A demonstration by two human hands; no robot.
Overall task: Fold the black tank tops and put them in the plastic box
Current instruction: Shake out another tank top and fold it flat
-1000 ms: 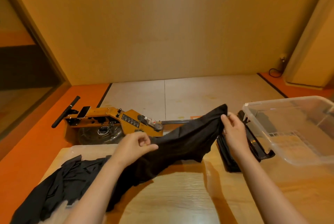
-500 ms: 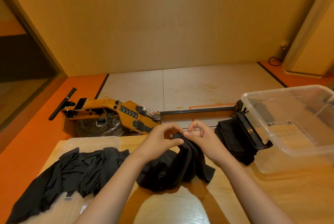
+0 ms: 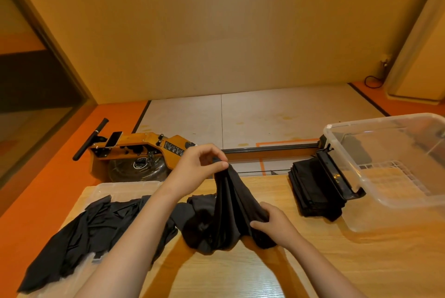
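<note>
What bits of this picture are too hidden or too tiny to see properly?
Head view:
Plastic box: right side cut off by the picture edge.
Folded stack: right edge hidden behind a black bracket; count unclear.
Held tank top: bunched, lower corner covered by the right hand.
Loose pile: partly under the left forearm.
Machine label: too small to read.

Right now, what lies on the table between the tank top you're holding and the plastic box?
Head view: a stack of folded black tops beside the plastic box, with bare table between it and the held tank top.
</note>
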